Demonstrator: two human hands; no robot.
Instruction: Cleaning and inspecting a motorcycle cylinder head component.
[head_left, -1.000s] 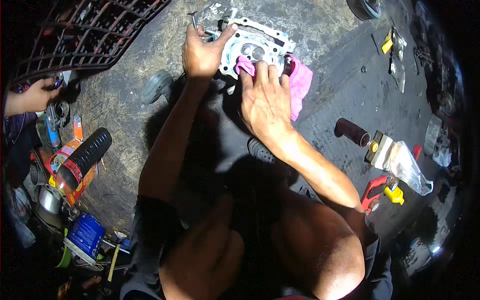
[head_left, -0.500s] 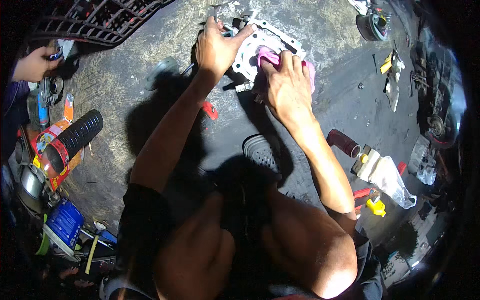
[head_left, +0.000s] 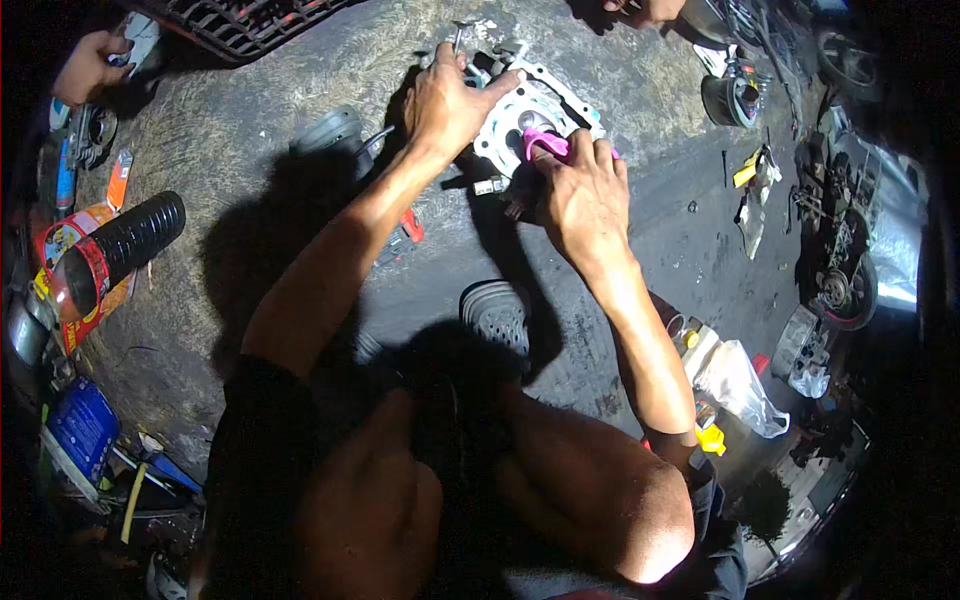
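A pale metal cylinder head (head_left: 497,128) lies on the dark, worn ground in front of me, its flat face and round chamber upward. My left hand (head_left: 445,112) steadies its left side, thumb stretched onto the face. From the left fingers sticks a thin stem with a flat disc end, like an engine valve (head_left: 459,38). My right hand (head_left: 588,195) is closed on a bunched pink cloth (head_left: 545,143), pressed against the chamber's lower right edge. Part of the cloth is hidden under the fingers.
Black crate (head_left: 250,35) at the far left, near another person's hand (head_left: 92,68); another hand (head_left: 655,10) at the far edge. Black ribbed tube (head_left: 140,235) and blue container (head_left: 85,425) at left. Clog (head_left: 495,315) near me; plastic bag (head_left: 742,390) right, motorcycle wheel (head_left: 850,280) beyond.
The view has shifted. The pink cloth has moved within the chamber, and more of the cavity shows. The valve tilts more to the right in my left fingers. Another hand has appeared at the far edge.
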